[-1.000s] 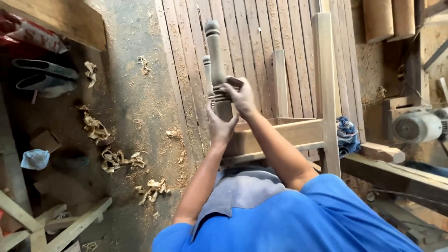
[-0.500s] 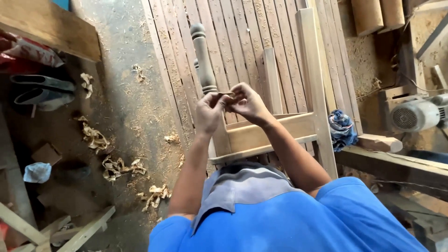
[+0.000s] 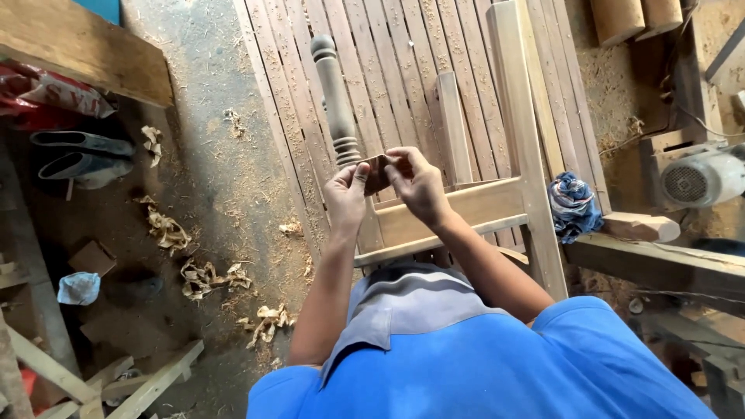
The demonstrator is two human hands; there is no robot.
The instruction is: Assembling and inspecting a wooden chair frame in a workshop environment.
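— Where is this?
— A dusty workshop floor (image 3: 217,178), shavings (image 3: 203,276) scattered about, slatted panel (image 3: 388,70) lying flat.

— And the hands?
— Both raised, elbows bent, over a wooden frame (image 3: 466,213). They pinch a small brown sandpaper piece (image 3: 378,172) between them: left hand (image 3: 347,195) grips its left end with thumb and fingers, right hand (image 3: 419,185) curls over the right end.

— Nearby?
— A turned post (image 3: 335,97) just behind the sandpaper (touching or not, I can't tell). A blue rag (image 3: 574,206) sits right, a motor (image 3: 702,177) beyond.
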